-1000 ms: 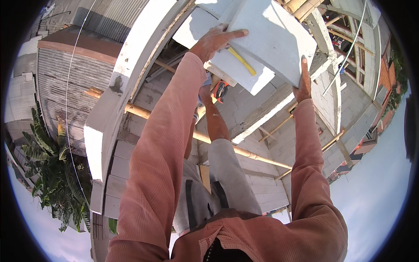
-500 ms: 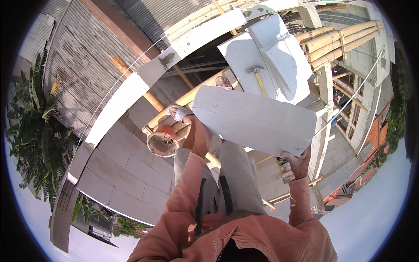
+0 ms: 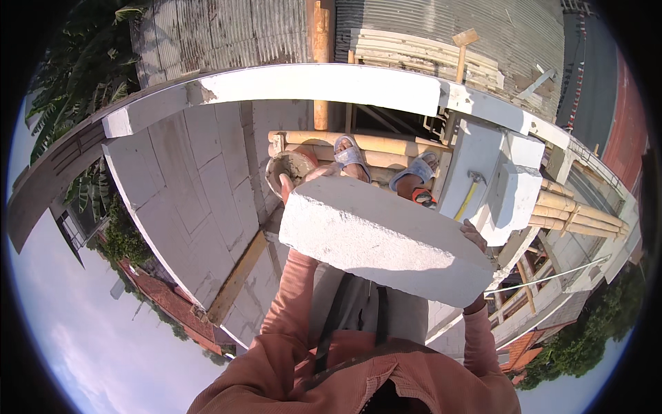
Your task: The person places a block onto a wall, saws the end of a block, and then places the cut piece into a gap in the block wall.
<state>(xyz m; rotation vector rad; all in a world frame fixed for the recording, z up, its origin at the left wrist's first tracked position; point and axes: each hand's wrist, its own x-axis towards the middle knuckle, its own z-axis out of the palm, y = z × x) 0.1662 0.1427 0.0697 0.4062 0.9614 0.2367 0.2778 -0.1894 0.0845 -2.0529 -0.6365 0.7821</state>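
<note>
I carry a pale lightweight concrete block (image 3: 383,238) between my two hands above my legs. My left hand (image 3: 296,185) grips its left end, partly hidden behind it. My right hand (image 3: 474,234) is wrapped round the right end, its fingertips showing over the upper edge. Beyond the block are my sandalled feet (image 3: 348,152) on bamboo poles (image 3: 383,143). A mortar-smeared bucket (image 3: 276,165) stands beside them at the left. To the right, a yellow-handled hammer (image 3: 469,196) lies on stacked blocks (image 3: 520,183).
A white concrete beam (image 3: 289,83) crosses beyond my feet, with corrugated roofs (image 3: 227,38) past it. A block wall (image 3: 183,193) drops away at left. Bundled bamboo poles (image 3: 576,214) and a long thin rod (image 3: 552,279) are at right. An open drop shows below the scaffold.
The block has come off the stack toward my body and tilted, still between both hands, uncovering the hammer and stack. My view has also swung round, showing the bucket and both feet.
</note>
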